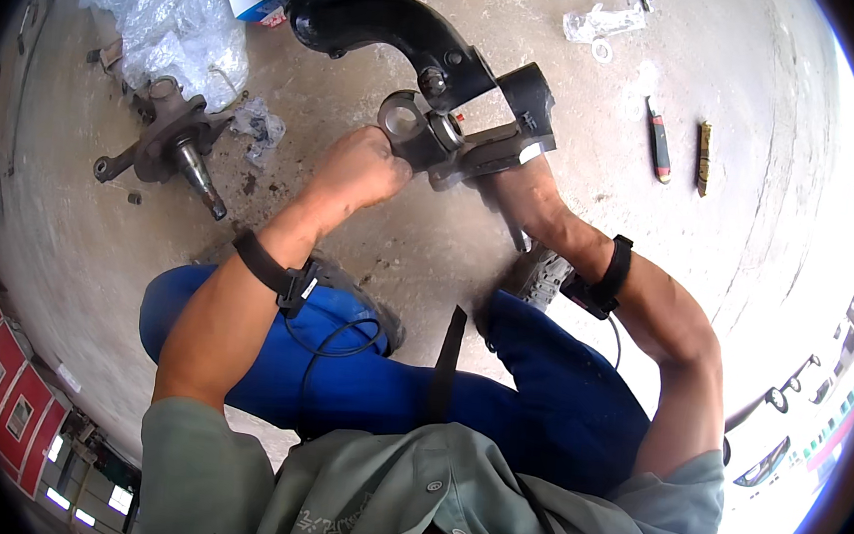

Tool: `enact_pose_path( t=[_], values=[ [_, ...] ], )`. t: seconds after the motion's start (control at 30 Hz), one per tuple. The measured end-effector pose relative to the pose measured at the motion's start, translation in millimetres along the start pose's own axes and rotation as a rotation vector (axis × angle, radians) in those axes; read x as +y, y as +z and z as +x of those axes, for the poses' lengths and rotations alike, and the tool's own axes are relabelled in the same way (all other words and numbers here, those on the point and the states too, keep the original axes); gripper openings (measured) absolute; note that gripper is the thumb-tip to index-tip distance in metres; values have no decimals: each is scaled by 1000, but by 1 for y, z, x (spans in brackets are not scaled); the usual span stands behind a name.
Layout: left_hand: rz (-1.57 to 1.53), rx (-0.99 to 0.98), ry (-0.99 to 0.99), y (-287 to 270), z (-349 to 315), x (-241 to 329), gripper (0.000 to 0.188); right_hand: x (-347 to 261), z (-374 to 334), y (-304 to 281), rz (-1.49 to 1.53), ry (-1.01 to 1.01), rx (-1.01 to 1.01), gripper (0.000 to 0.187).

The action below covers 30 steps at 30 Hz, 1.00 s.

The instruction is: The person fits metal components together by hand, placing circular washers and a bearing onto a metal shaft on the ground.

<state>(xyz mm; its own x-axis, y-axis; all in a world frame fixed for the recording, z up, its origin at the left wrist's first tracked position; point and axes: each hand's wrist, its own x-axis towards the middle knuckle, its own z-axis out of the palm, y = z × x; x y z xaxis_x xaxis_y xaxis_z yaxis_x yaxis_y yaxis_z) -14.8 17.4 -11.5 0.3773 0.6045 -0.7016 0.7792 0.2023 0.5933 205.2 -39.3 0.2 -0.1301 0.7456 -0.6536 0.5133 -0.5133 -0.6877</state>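
The black axle beam (371,17) comes in from the top and ends in a heavy forked yoke (528,99) above the floor. A dark metal part with a round eye (402,116) sits at the yoke, a shiny bushing (448,130) beside the eye. My left hand (365,167) is closed around the near-left side of this part, just below the eye. At the yoke's lower right, my right hand (525,192) reaches under the metal, its fingers hidden. A dark narrow piece (513,224) sticks out below that hand; I cannot tell what it belongs to.
On the floor at left lies a steering knuckle (172,126) with a bare spindle, next to crumpled clear plastic wrap (180,27). A red-and-black handled knife (660,150) and a yellow-brown strip (703,158) lie at right. A small ring (602,50) is beyond.
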Motion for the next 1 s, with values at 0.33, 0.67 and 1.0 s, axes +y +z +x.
enact_pose_path(
  t=[0.33, 0.67, 1.0],
  values=[
    [-222, -3, 223, 7, 9, -23, 33, -14, -13, 4, 41, 38, 13, 11],
    [19, 111, 261, 9, 10, -29, 25, 6, 8, 6, -128, -118, -32, 6],
    [-97, 162, 334, 13, 12, -20, 28, 36, 21, 12, -333, -475, 140, 9]
  ],
)
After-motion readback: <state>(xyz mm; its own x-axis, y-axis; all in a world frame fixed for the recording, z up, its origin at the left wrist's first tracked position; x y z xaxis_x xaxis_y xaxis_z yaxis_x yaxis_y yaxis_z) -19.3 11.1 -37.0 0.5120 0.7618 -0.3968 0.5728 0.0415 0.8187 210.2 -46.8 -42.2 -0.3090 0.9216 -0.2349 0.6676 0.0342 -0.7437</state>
